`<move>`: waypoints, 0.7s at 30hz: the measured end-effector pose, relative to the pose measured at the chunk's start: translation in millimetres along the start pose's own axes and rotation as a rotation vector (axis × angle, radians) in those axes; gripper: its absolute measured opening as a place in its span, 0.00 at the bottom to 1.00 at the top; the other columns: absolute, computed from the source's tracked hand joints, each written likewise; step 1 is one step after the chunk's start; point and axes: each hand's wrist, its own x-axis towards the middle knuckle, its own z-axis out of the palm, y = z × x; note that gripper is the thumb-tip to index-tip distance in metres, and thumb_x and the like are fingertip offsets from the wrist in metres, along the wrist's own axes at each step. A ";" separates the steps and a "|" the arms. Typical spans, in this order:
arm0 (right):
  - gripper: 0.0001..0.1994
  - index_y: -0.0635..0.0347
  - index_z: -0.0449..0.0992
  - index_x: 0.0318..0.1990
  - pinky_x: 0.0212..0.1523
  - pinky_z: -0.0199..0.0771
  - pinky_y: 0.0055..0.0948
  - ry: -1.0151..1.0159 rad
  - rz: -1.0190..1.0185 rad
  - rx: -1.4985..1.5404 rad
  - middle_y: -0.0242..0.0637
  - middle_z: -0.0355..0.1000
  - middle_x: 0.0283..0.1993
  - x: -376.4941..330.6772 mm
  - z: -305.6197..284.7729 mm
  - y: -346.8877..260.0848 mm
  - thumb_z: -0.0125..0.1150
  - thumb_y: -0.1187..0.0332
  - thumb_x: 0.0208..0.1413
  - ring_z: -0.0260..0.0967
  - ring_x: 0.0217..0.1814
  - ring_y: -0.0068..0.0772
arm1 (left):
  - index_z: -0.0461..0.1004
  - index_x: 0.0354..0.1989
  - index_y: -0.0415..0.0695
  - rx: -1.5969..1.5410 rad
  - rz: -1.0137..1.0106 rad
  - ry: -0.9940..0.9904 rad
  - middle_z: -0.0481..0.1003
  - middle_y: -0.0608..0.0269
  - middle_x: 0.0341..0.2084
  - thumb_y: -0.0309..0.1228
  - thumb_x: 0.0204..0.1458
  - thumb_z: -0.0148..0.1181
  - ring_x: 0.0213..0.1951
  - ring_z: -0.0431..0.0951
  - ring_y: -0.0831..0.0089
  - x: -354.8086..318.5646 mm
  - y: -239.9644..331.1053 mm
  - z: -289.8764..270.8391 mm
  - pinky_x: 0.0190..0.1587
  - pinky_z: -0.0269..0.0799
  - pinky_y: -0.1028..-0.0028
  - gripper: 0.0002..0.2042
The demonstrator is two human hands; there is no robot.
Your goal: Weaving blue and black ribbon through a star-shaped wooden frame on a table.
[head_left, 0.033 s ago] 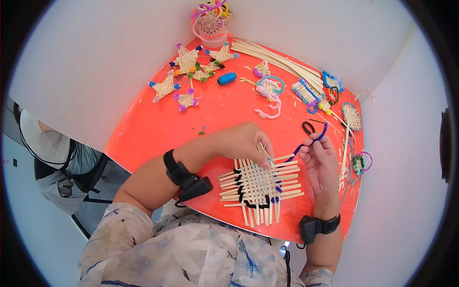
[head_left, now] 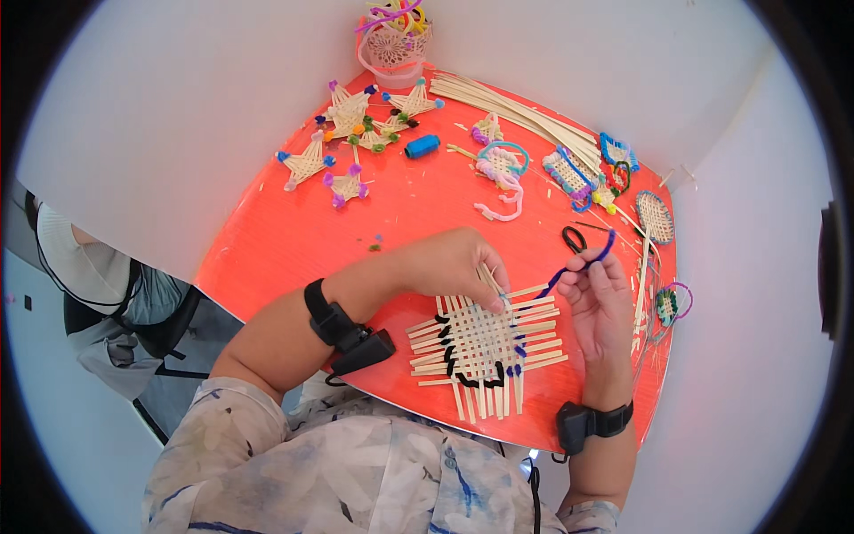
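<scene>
Two bare hands work at a flat woven mat of pale wooden strips point(head_left: 476, 338), which lies near the front edge of a glossy red table point(head_left: 285, 249), its strip ends sticking out on several sides. The left hand point(head_left: 476, 270) reaches over from the left and is closed at the mat's upper edge, thumb and fingers pinching strips near the upper right corner. The right hand point(head_left: 598, 289) is raised just beside the mat's right side, its thumb and fingertips nipping a fuzzy violet-blue stem point(head_left: 608, 246); one end of the stem pokes up above the fingers, while the other length slants down to the mat's upper right part. Fuzzy black edging point(head_left: 445, 331) winds along the mat's left and lower sides, and short violet-blue loops show on its right side. A black band with a dark box sits on each wrist.

Beyond the right hand lies a black looped handle point(head_left: 574, 238). Farther back are a blue thread spool point(head_left: 422, 147), a group of pale woven stars with coloured fuzzy tips point(head_left: 307, 162), a long bundle of pale flat strips point(head_left: 516, 111), and a pink openwork container point(head_left: 396, 53) holding bright fuzzy stems.
</scene>
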 end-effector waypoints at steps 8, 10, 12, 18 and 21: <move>0.10 0.68 0.70 0.46 0.44 0.82 0.34 0.003 -0.141 -0.071 0.46 0.74 0.43 -4.1 8.2 -9.1 0.47 0.70 0.66 0.77 0.42 0.36 | 0.80 0.35 0.37 -0.061 -0.006 0.105 0.81 0.63 0.29 0.27 0.45 0.70 0.32 0.79 0.81 1.9 -5.2 1.1 0.36 0.73 0.79 0.10; 0.09 0.68 0.70 0.45 0.44 0.82 0.34 -0.007 -0.165 -0.080 0.45 0.74 0.43 -5.2 8.6 -10.9 0.47 0.71 0.66 0.77 0.42 0.36 | 0.81 0.35 0.37 -0.032 0.023 0.153 0.81 0.63 0.28 0.28 0.45 0.70 0.31 0.79 0.81 3.3 -6.8 1.9 0.36 0.73 0.79 0.10; 0.09 0.68 0.70 0.45 0.43 0.83 0.34 0.000 -0.198 -0.125 0.44 0.73 0.42 -7.3 11.1 -12.5 0.46 0.72 0.66 0.78 0.41 0.36 | 0.81 0.35 0.37 -0.031 0.020 0.156 0.81 0.63 0.28 0.28 0.45 0.70 0.31 0.79 0.81 3.8 -5.6 2.7 0.37 0.73 0.79 0.10; 0.08 0.68 0.70 0.45 0.42 0.83 0.35 -0.048 -0.279 -0.194 0.43 0.73 0.42 -8.1 18.0 -11.5 0.47 0.73 0.65 0.78 0.40 0.36 | 0.81 0.35 0.38 -0.035 -0.014 0.194 0.81 0.64 0.28 0.29 0.45 0.71 0.31 0.79 0.81 4.7 -9.3 3.6 0.37 0.73 0.79 0.10; 0.08 0.68 0.70 0.44 0.41 0.82 0.34 -0.063 -0.304 -0.205 0.43 0.73 0.42 -8.6 18.4 -12.6 0.46 0.73 0.65 0.78 0.40 0.35 | 0.81 0.35 0.38 -0.014 -0.030 0.225 0.81 0.64 0.29 0.29 0.44 0.71 0.31 0.79 0.81 5.5 -7.9 3.7 0.36 0.73 0.80 0.11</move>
